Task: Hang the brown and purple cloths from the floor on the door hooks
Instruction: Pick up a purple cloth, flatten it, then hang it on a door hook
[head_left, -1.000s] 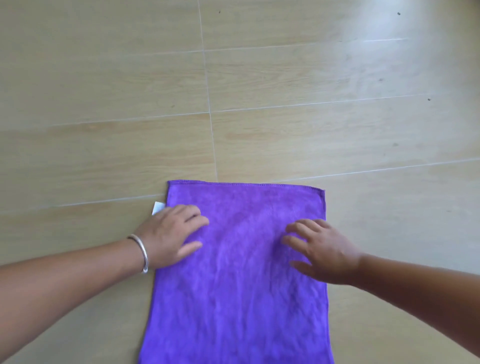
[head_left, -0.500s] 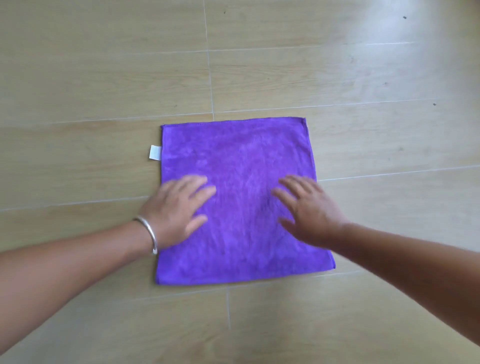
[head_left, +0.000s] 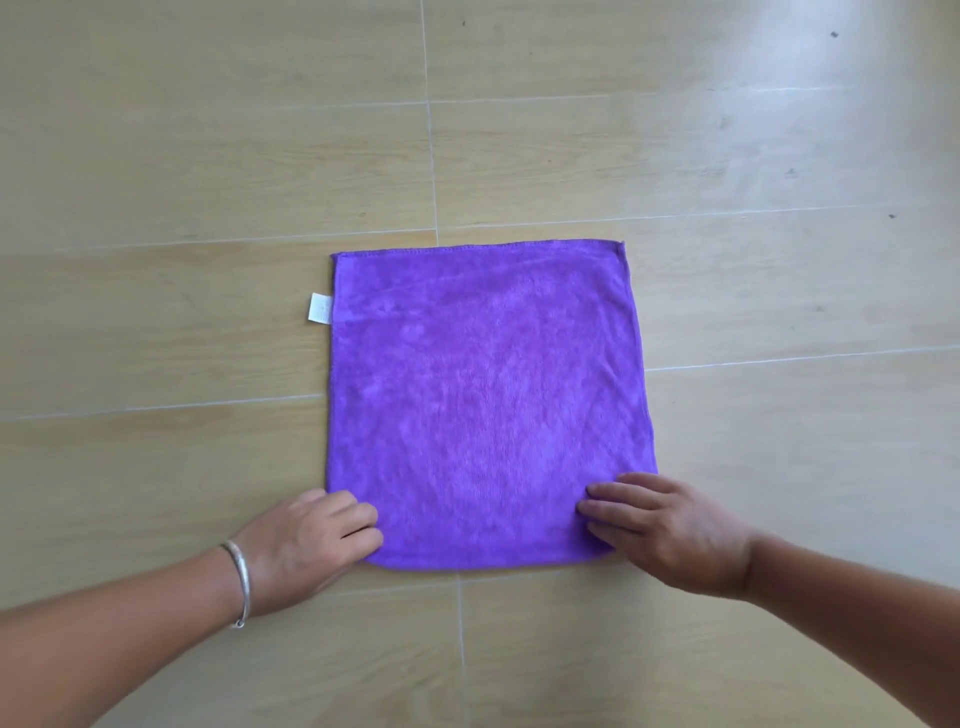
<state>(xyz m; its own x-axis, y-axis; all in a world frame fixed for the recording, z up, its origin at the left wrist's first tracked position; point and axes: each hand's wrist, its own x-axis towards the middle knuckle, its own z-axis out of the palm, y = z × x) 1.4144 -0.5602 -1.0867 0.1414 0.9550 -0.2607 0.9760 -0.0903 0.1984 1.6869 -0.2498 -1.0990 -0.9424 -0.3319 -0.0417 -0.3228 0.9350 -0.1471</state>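
The left hand (head_left: 306, 540) lies at the near left corner of the purple cloth (head_left: 483, 395), knuckles up and fingers curled, their tips pressed against the cloth's corner edge; whether any fabric is pinched under them cannot be told from this angle. A thin silver bangle (head_left: 240, 582) circles that wrist, and the bare forearm runs off toward the lower left. The right hand (head_left: 670, 535) rests on the near right corner of the same cloth, fingers together and lightly bent, lying flat on the fabric with the palm covering the corner; it too shows no clear pinch, so whether it grips or only presses cannot be told. Its forearm leaves the view at the lower right. Between the two hands the near hem of the cloth runs straight, with the left corner slightly rounded. The cloth itself is spread flat and nearly square on the floor (head_left: 156, 182), its surface smooth apart from faint creases and a shallow fold line across the upper left part. A small white label (head_left: 319, 308) sticks out from the left edge near the far corner and lies flat on the floor. The floor is pale wood-look tile with thin light grout lines, a few dark specks toward the far right, and a bright sheen of light in the upper right corner.
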